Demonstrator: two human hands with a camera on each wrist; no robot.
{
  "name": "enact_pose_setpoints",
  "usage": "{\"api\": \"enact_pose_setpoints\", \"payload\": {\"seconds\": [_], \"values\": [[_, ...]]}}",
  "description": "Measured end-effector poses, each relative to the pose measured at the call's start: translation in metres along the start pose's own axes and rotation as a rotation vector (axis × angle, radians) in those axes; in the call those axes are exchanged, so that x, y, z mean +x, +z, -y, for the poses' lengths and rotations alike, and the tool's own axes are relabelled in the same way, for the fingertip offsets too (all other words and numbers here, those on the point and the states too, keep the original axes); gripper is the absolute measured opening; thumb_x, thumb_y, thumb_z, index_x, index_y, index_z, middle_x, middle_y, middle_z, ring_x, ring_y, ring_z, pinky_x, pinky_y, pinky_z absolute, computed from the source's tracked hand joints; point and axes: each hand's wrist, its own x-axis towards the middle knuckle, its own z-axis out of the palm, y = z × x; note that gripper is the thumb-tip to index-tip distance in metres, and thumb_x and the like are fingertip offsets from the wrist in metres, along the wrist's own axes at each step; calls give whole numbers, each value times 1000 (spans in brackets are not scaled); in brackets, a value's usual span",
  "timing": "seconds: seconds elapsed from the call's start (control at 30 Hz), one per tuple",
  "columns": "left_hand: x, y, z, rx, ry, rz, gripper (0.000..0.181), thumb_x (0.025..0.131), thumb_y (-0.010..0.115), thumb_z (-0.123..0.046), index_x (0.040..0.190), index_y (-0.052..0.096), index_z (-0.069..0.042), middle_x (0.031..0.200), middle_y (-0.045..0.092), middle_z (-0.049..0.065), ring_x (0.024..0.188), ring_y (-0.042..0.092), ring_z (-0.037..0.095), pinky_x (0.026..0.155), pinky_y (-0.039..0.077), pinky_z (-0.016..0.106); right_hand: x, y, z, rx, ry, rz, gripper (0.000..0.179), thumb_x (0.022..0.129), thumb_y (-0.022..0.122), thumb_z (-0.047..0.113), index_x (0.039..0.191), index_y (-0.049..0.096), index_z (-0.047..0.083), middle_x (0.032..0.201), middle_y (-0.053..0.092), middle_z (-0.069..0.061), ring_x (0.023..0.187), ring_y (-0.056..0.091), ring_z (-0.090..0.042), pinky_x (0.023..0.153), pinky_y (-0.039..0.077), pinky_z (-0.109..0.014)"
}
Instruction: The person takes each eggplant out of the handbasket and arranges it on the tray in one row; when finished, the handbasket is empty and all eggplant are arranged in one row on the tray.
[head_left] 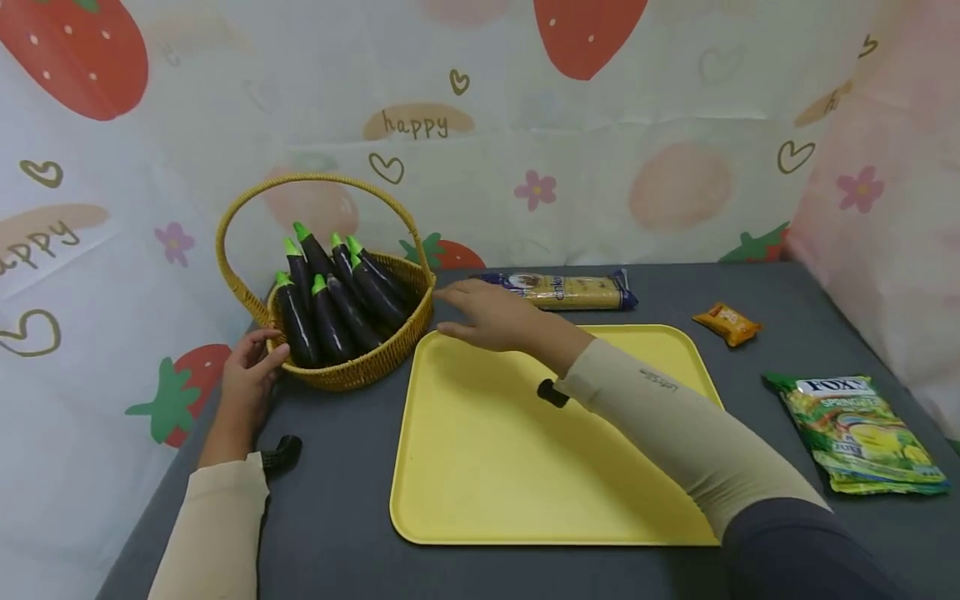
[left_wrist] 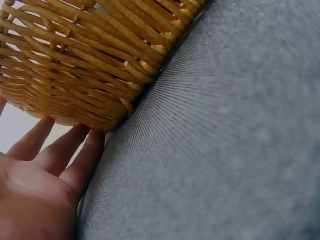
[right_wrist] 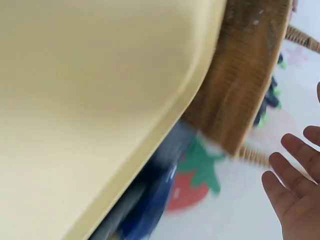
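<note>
A wicker basket [head_left: 386, 360] with a tall arched handle stands at the left of the table, filled with several dark eggplants [head_left: 330, 321] with bright green caps. My left hand [head_left: 251, 375] is at its left side; in the left wrist view its extended fingers [left_wrist: 65, 157] touch the woven wall low down, near the table. Near the basket's right rim hovers my right hand [head_left: 498, 317], its fingers straight and nothing held. The right wrist view shows that hand [right_wrist: 302, 195] spread, apart from the basket [right_wrist: 240, 70].
A yellow tray [head_left: 480, 467] lies in front, under my right forearm. Behind it is a long pasta packet [head_left: 577, 292], partly covered by my right hand. An orange wrapped snack [head_left: 727, 323] and a green FOX'S candy bag [head_left: 858, 433] lie to the right. Printed cloth hangs behind.
</note>
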Motion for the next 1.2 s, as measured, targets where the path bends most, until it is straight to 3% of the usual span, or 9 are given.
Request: {"api": "enact_pose_setpoints", "payload": {"seconds": [0.13,0.27,0.43,0.57,0.7,0.8,0.97,1.07,1.2], "values": [[3,-7,9,-84,30,6,26,94,58,7,119,62,0,124,56,7,104,54,13,73,50,23,51,9,22,27,-2,9,58,102,48,43,150,38,12,148,42,-7,133,41,-23,106,34,-40],[4,-10,13,-72,36,21,29,93,59,6,122,63,-2,128,55,5,111,51,14,77,50,23,89,19,31,50,94,21,60,102,49,41,152,33,13,150,39,-5,134,41,-19,106,35,-35],[4,-12,12,-88,39,37,31,94,57,7,123,63,-2,129,55,5,115,49,15,78,51,23,120,36,43,60,245,43,67,101,51,41,155,22,13,153,33,-8,133,41,-20,104,37,-35],[3,-13,12,-97,25,48,33,95,55,8,125,63,-3,127,56,3,113,49,15,78,51,23,134,48,53,17,356,-11,65,100,53,36,154,25,11,146,41,-9,115,54,-21,92,46,-33],[3,-15,13,-99,19,46,34,95,54,7,126,62,-4,128,56,2,113,49,15,79,51,23,140,53,58,-10,421,-75,60,99,55,31,151,32,12,135,48,-8,94,58,-20,77,50,-32],[2,-15,14,-114,27,45,33,95,54,8,125,63,-4,128,56,4,109,52,15,78,52,24,138,52,57,65,425,-116,63,99,56,33,152,28,13,142,42,-9,105,57,-21,83,49,-33],[1,-13,12,-132,48,51,33,95,53,9,122,65,-4,126,57,7,103,55,14,76,52,24,129,35,56,266,346,-233,69,98,58,38,154,23,17,150,32,-9,126,46,-23,98,42,-38],[2,-11,10,-131,52,56,31,95,55,8,122,65,-3,126,56,7,103,55,14,76,52,24,116,20,60,363,284,-293,69,97,59,38,154,26,19,145,36,-6,123,47,-20,96,43,-37],[2,-11,10,-131,51,70,31,95,55,7,124,62,-1,127,55,8,102,55,14,76,52,23,95,6,63,497,229,-312,67,95,62,37,151,30,18,139,43,-2,118,49,-15,92,46,-33]]}}
